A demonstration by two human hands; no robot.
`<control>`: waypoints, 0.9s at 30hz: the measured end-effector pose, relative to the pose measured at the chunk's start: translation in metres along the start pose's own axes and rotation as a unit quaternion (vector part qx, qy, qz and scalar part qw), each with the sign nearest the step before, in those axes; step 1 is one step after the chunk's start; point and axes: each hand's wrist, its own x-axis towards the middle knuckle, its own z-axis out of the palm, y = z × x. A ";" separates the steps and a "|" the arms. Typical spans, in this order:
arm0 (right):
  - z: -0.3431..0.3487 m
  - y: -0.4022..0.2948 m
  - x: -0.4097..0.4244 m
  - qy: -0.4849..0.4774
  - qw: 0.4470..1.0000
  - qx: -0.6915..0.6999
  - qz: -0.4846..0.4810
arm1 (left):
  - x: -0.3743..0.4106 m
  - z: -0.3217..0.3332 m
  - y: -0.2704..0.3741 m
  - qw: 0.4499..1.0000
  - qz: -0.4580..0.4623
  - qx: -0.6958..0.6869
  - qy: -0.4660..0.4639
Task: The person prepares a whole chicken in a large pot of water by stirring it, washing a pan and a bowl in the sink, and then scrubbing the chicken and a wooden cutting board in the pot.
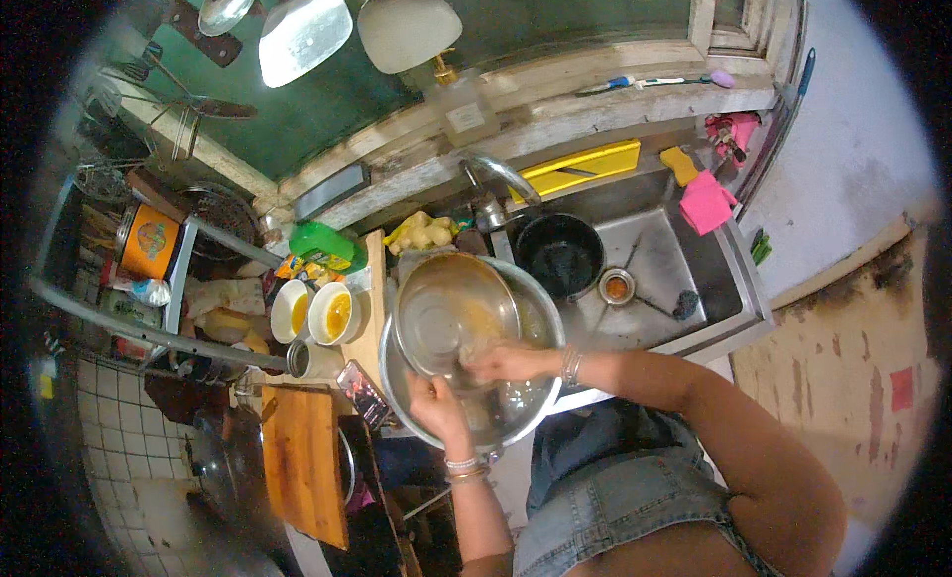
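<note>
A round metal bowl (439,291) is tilted over a larger metal basin (547,320) in front of me. My left hand (437,407) grips the near rim of the bowl. Inside that bowl are the fingers of my right hand (509,363), against its lower right wall. Motion blur and a pale brownish patch hide whether they hold anything. Water with bright glints shows in the basin below the bowl. Bracelets circle both wrists.
Right of the basin, a black pot (561,253) sits in the steel sink (647,242) under a faucet (506,175). To the left stand two white bowls with yellow contents (336,314), a glass jar (320,360), a phone (364,395) and a wooden board (303,465). Metal spatulas (305,34) hang above.
</note>
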 end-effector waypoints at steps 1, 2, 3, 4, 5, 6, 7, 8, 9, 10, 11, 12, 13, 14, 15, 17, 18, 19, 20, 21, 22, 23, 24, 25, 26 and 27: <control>0.004 -0.003 -0.001 0.006 0.992 0.127 -0.023 | -0.001 0.005 0.000 1.000 0.001 -0.016 0.007; 0.008 -0.007 -0.001 0.004 0.966 0.253 -0.047 | -0.003 0.009 -0.001 0.999 0.002 -0.032 0.014; 0.012 -0.035 -0.006 0.011 0.947 0.312 -0.073 | -0.004 0.005 -0.006 0.999 0.000 -0.042 0.027; 0.012 -0.050 -0.012 0.028 0.924 0.370 -0.096 | -0.004 0.003 -0.006 0.998 -0.049 -0.043 -0.007; 0.015 -0.048 -0.011 0.043 0.933 0.337 -0.116 | -0.003 0.004 -0.005 0.998 -0.042 -0.035 -0.019; 0.019 -0.041 -0.009 0.058 0.941 0.304 -0.135 | 0.000 0.002 0.007 0.999 -0.035 -0.028 -0.030; 0.020 -0.030 -0.005 0.072 0.948 0.270 -0.154 | 0.003 0.002 0.013 0.999 -0.028 -0.021 -0.041; 0.016 -0.006 0.004 0.065 0.981 0.058 -0.173 | 0.010 0.007 0.007 0.999 0.036 0.010 -0.018; 0.014 -0.003 0.001 0.072 0.983 0.024 -0.168 | 0.017 0.001 -0.001 0.998 0.034 0.036 -0.029; 0.009 -0.002 -0.008 0.076 0.983 -0.012 -0.167 | 0.025 -0.009 -0.007 0.997 0.032 0.063 -0.036; 0.006 -0.002 -0.015 0.079 0.982 -0.048 -0.166 | 0.033 -0.019 -0.013 0.995 0.028 0.090 -0.043; 0.002 0.002 -0.015 0.075 0.983 -0.098 -0.135 | 0.040 -0.025 -0.015 0.997 0.000 0.033 -0.077; -0.003 0.006 -0.016 0.072 0.981 -0.148 -0.103 | 0.043 -0.024 -0.014 0.994 -0.023 0.057 -0.089; -0.010 -0.003 -0.020 0.093 0.953 -0.272 -0.095 | 0.047 -0.022 -0.011 0.990 -0.053 0.083 -0.099; -0.014 -0.012 -0.023 0.117 0.908 -0.391 -0.091 | 0.052 -0.023 -0.008 0.985 -0.080 0.110 -0.107; -0.016 -0.014 -0.033 0.125 0.895 -0.422 -0.079 | 0.042 -0.006 0.022 0.997 -0.045 0.069 -0.010; -0.016 -0.019 -0.033 0.131 0.886 -0.438 -0.079 | 0.031 -0.006 0.023 0.995 -0.051 0.089 0.018; -0.014 -0.023 -0.032 0.140 0.896 -0.411 -0.091 | 0.016 -0.006 0.018 0.992 -0.059 0.107 0.043; -0.011 -0.027 -0.031 0.151 0.906 -0.383 -0.103 | 0.000 0.002 0.004 0.989 -0.117 0.092 0.016; -0.006 -0.029 -0.030 0.161 0.915 -0.353 -0.113 | -0.017 0.009 -0.008 0.981 -0.175 0.078 -0.012; 0.000 -0.030 -0.026 0.141 0.929 -0.328 -0.096 | -0.027 0.009 -0.006 0.964 -0.253 0.020 -0.077; 0.007 -0.029 -0.021 0.152 0.933 -0.312 -0.097 | -0.040 0.027 -0.026 0.967 -0.251 -0.042 -0.008; 0.010 -0.018 -0.021 0.167 0.937 -0.295 -0.085 | -0.043 0.035 -0.019 0.971 -0.240 0.017 -0.003; 0.013 -0.019 -0.021 0.179 0.940 -0.280 -0.081 | -0.040 0.037 -0.010 0.971 -0.228 0.077 0.010; 0.018 -0.020 -0.020 0.180 0.950 -0.242 -0.086 | -0.037 0.037 -0.008 0.978 -0.193 0.072 0.035; 0.021 -0.027 -0.021 0.180 0.958 -0.204 -0.092 | -0.033 0.035 -0.008 0.983 -0.157 0.068 0.062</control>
